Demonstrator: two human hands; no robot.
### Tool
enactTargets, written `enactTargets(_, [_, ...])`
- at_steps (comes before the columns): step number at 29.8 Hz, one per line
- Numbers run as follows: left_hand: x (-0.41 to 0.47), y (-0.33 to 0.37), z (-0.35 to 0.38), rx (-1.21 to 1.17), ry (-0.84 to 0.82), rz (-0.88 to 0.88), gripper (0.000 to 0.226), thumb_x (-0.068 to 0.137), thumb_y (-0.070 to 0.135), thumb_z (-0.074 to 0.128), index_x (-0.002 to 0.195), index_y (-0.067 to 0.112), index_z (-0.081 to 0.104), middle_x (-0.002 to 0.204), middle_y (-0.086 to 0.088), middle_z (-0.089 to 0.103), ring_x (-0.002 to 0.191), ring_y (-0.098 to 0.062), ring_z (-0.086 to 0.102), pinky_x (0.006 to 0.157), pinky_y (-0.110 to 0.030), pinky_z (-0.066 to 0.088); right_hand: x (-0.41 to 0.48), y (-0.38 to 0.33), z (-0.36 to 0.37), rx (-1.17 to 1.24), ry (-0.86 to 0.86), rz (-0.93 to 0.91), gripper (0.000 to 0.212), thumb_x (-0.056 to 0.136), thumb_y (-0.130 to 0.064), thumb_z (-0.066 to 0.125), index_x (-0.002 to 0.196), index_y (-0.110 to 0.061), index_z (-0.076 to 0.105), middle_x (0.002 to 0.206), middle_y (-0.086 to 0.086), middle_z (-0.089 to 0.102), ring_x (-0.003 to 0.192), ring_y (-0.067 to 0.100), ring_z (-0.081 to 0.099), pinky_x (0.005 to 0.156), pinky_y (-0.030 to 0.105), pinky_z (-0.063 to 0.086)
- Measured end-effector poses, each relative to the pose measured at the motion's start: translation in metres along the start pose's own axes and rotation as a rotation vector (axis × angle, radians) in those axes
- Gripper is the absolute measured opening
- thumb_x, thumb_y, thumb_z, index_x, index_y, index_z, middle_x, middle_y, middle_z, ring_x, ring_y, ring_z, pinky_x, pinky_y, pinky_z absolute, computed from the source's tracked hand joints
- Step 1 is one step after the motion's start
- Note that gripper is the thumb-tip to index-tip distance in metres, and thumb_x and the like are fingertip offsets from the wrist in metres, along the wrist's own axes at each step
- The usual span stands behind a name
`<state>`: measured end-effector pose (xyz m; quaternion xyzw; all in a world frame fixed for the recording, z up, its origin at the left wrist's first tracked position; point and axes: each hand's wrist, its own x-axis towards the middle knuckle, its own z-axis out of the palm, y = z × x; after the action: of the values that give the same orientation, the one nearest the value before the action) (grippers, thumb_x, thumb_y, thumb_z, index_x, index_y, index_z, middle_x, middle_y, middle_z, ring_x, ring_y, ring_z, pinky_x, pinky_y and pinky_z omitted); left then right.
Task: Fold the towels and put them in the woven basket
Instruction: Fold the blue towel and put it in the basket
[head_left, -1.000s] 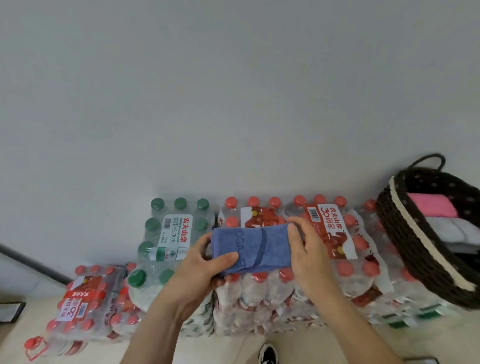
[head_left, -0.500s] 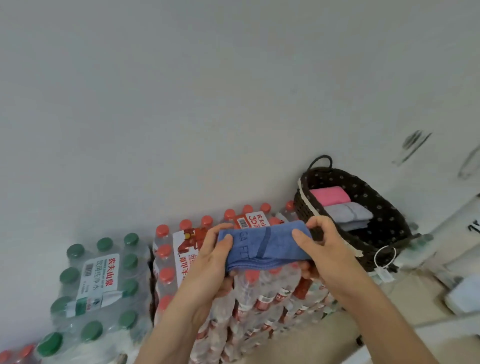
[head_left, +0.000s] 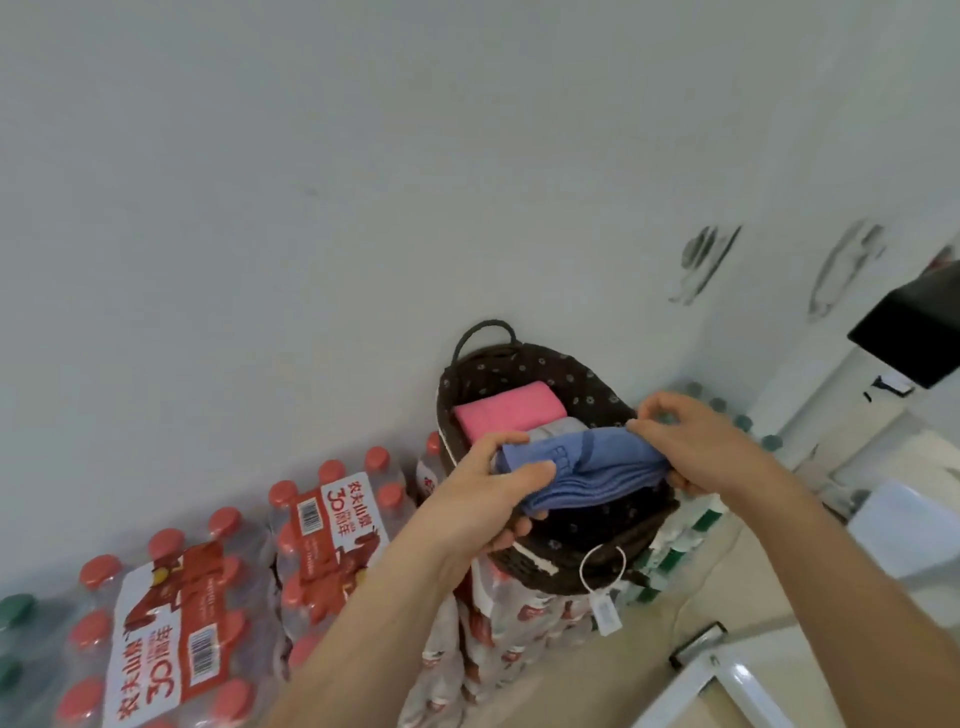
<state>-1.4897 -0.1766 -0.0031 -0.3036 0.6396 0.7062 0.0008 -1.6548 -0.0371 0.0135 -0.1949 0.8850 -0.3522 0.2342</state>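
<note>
A folded blue towel (head_left: 592, 465) hangs over the opening of the dark woven basket (head_left: 566, 569). My left hand (head_left: 488, 493) grips its left end, thumb on top and fingers underneath. My right hand (head_left: 696, 441) pinches its right end. Inside the basket lie a folded pink towel (head_left: 506, 410) at the back and a folded grey towel (head_left: 558, 428) just in front of it, partly hidden by the blue one. The basket stands on packs of bottled water against the white wall.
Shrink-wrapped packs of red-capped water bottles (head_left: 332, 519) fill the lower left, with green-capped ones (head_left: 15, 613) at the far left edge. A white tag (head_left: 605, 613) hangs from the basket's front rim. A white frame (head_left: 727, 680) and a black object (head_left: 914, 332) are on the right.
Both hands carried the folded blue towel to the right, from above the water packs to over the basket's opening. The view turned right with them.
</note>
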Motion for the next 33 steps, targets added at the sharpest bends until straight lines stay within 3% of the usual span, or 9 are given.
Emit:
enactTargets(3, [0.021, 0.003, 0.012, 0.095, -0.01, 0.05, 0.041, 0.08, 0.013, 0.075, 0.113, 0.029, 0.056, 0.084, 0.0, 0.062, 0.058, -0.009, 0.054, 0.046, -0.017, 0.041, 0.032, 0.01, -0.007, -0.123, -0.101, -0.008, 0.015, 0.093, -0.026, 0.055, 0.087, -0.012, 0.054, 0.067, 0.006, 0.051, 0.044, 0.016, 0.049, 0.042, 0.021, 0.035])
enactTargets(5, [0.032, -0.002, 0.012, 0.202, 0.044, 0.097, 0.052, 0.069, 0.006, 0.08, 0.109, 0.031, 0.059, 0.095, 0.002, 0.067, 0.071, -0.008, 0.061, 0.061, -0.017, 0.051, 0.048, 0.015, -0.005, -0.128, -0.179, -0.017, 0.016, 0.094, -0.024, 0.055, 0.084, -0.012, 0.052, 0.064, 0.005, 0.05, 0.041, 0.016, 0.053, 0.041, 0.021, 0.034])
enactTargets(8, [0.039, -0.013, 0.014, 0.526, 0.202, 0.24, 0.049, 0.065, 0.016, 0.076, 0.105, 0.038, 0.058, 0.099, 0.011, 0.067, 0.084, -0.008, 0.064, 0.081, -0.028, 0.053, 0.061, 0.017, -0.001, -0.227, -0.303, -0.018, 0.016, 0.095, -0.023, 0.052, 0.084, -0.013, 0.049, 0.063, 0.005, 0.051, 0.039, 0.014, 0.054, 0.04, 0.022, 0.033])
enactTargets(12, [0.038, -0.017, 0.022, 1.171, 0.359, 0.38, 0.034, 0.076, 0.038, 0.06, 0.11, 0.037, 0.056, 0.095, 0.01, 0.07, 0.088, -0.014, 0.064, 0.071, -0.028, 0.049, 0.071, 0.01, 0.009, -0.462, -0.393, -0.063, 0.01, 0.094, -0.02, 0.05, 0.087, -0.013, 0.051, 0.078, 0.007, 0.057, 0.059, 0.023, 0.064, 0.043, 0.024, 0.037])
enactTargets(14, [0.041, -0.018, 0.023, 1.326, 0.325, 0.413, 0.028, 0.08, 0.04, 0.054, 0.107, 0.031, 0.056, 0.093, 0.004, 0.069, 0.088, -0.019, 0.065, 0.065, -0.028, 0.044, 0.072, 0.004, 0.012, -0.613, -0.396, -0.124, 0.013, 0.093, -0.019, 0.051, 0.099, -0.009, 0.056, 0.088, 0.007, 0.056, 0.074, 0.023, 0.057, 0.049, 0.021, 0.035])
enactTargets(20, [0.053, -0.014, 0.022, 1.62, 0.167, 0.556, 0.022, 0.057, 0.037, 0.074, 0.075, 0.026, 0.066, 0.077, 0.003, 0.053, 0.074, -0.02, 0.054, 0.056, -0.03, 0.037, 0.085, 0.007, 0.022, -0.796, -0.478, -0.121, 0.016, 0.09, -0.013, 0.056, 0.105, -0.006, 0.058, 0.073, 0.004, 0.055, 0.05, 0.013, 0.047, 0.037, 0.018, 0.033])
enactTargets(25, [0.059, -0.01, 0.028, 1.671, 0.036, 0.473, 0.026, 0.077, 0.03, 0.058, 0.101, 0.02, 0.059, 0.1, -0.001, 0.06, 0.093, -0.025, 0.059, 0.074, -0.033, 0.045, 0.086, 0.01, 0.022, -0.804, -0.535, -0.145, 0.004, 0.089, -0.016, 0.056, 0.091, -0.014, 0.053, 0.078, 0.004, 0.055, 0.066, 0.021, 0.052, 0.052, 0.023, 0.041])
enactTargets(28, [0.065, -0.003, 0.031, 1.687, -0.034, 0.42, 0.027, 0.079, 0.026, 0.06, 0.103, 0.019, 0.052, 0.103, -0.003, 0.058, 0.095, -0.025, 0.058, 0.073, -0.035, 0.047, 0.086, 0.009, 0.025, -0.799, -0.579, -0.1, 0.016, 0.085, -0.008, 0.055, 0.099, -0.002, 0.06, 0.081, 0.013, 0.064, 0.062, 0.024, 0.057, 0.049, 0.023, 0.041])
enactTargets(33, [0.076, -0.004, 0.038, 1.786, -0.154, 0.411, 0.023, 0.084, 0.019, 0.057, 0.106, 0.016, 0.051, 0.104, -0.008, 0.057, 0.095, -0.03, 0.058, 0.066, -0.034, 0.036, 0.08, 0.01, 0.026, -0.745, -0.598, -0.117, 0.026, 0.084, -0.001, 0.052, 0.109, -0.006, 0.052, 0.099, 0.015, 0.066, 0.063, 0.024, 0.064, 0.066, 0.034, 0.055])
